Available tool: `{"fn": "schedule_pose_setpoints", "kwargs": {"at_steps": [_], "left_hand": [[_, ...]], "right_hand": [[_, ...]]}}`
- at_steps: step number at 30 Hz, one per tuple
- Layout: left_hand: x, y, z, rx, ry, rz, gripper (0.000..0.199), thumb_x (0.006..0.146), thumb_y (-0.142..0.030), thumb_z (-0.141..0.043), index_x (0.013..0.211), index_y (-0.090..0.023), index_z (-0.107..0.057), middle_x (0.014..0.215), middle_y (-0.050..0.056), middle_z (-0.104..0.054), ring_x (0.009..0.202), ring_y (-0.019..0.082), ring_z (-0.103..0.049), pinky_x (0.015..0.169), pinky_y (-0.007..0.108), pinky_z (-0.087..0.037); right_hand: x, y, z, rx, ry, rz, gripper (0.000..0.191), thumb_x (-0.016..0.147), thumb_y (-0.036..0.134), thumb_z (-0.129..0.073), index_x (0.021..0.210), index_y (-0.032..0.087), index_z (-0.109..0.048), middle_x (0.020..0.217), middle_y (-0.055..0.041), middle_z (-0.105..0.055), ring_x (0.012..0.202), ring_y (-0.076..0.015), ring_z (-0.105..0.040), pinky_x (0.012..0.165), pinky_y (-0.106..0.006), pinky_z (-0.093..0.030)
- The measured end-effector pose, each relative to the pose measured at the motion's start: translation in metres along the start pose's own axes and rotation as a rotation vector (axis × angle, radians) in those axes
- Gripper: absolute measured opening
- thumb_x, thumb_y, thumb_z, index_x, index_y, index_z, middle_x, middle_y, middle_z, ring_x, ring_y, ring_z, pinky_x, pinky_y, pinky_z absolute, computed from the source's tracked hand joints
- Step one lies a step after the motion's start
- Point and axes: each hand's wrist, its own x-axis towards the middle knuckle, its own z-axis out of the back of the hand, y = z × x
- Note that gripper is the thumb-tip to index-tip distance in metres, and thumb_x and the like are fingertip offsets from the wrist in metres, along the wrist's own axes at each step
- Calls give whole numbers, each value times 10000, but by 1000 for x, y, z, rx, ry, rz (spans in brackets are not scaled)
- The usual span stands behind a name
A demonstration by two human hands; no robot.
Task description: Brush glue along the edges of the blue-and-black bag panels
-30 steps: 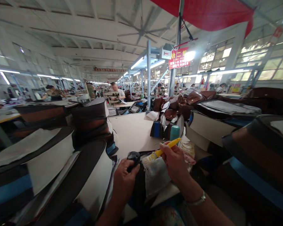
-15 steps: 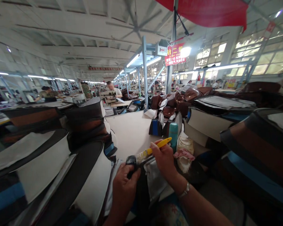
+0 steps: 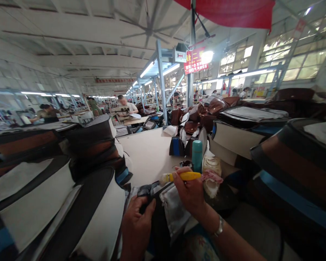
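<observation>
My left hand (image 3: pixel 137 228) grips a dark bag piece (image 3: pixel 157 217) near a black strap end (image 3: pixel 145 192). My right hand (image 3: pixel 188 192) holds a yellow-handled tool (image 3: pixel 186 176) lying nearly level, its pale tip (image 3: pixel 163 178) pointing left above the bag piece. White lining fabric (image 3: pixel 175 212) lies under my right hand. Beyond it stand a teal insulated bottle (image 3: pixel 197 156) and a crumpled cream-and-pink cloth bundle (image 3: pixel 211 177). The tool's tip touches nothing that I can make out.
Stacks of dark bags with blue bands (image 3: pixel 51 203) rise close on my left and right. A white worktable (image 3: pixel 146 152) runs ahead, with brown leather bags (image 3: pixel 191 117) piled beyond it. A co-worker (image 3: pixel 127 108) sits at a sewing machine further back.
The view has swung right. The yellow tool has turned from slanting upward to nearly level, and both hands have moved slightly lower. The left hand keeps its hold.
</observation>
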Motion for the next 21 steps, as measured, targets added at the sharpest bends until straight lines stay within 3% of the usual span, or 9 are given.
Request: {"fn": "schedule_pose_setpoints", "kwargs": {"at_steps": [6, 11, 15, 21], "left_hand": [[0, 1, 2, -12, 31, 99, 379, 746, -589, -680, 835, -224, -726, 947, 36, -695, 864, 249, -667, 791, 333, -529], [1, 4, 3, 24, 60, 154, 442, 700, -631, -688, 881, -230, -730, 966, 42, -720, 870, 263, -680, 736, 322, -542], [2, 11, 3, 84, 30, 164, 457, 675, -660, -670, 835, -235, -723, 946, 45, -723, 859, 271, -680, 748, 331, -533], [4, 7, 5, 210, 48, 248, 559, 656, -718, -610, 917, -231, -696, 1049, 66, -685, 834, 287, -666, 771, 389, -515]], "right_hand": [[-13, 5, -8, -30, 52, 246, 101, 941, 188, -534, 853, 227, -564, 729, -9, -640, 748, -186, -659, 909, -389, -559], [-24, 9, -11, -71, 76, 342, 77, 918, 148, -553, 909, 223, -536, 740, -1, -637, 708, -167, -629, 956, -425, -551], [-26, 9, 0, -103, 38, 301, 118, 916, 104, -530, 875, 215, -537, 710, -5, -624, 689, -177, -621, 931, -464, -556], [-52, 25, 40, 32, -76, 183, 119, 931, 114, -554, 967, 217, -600, 799, 6, -668, 786, -151, -664, 1039, -417, -504]]}}
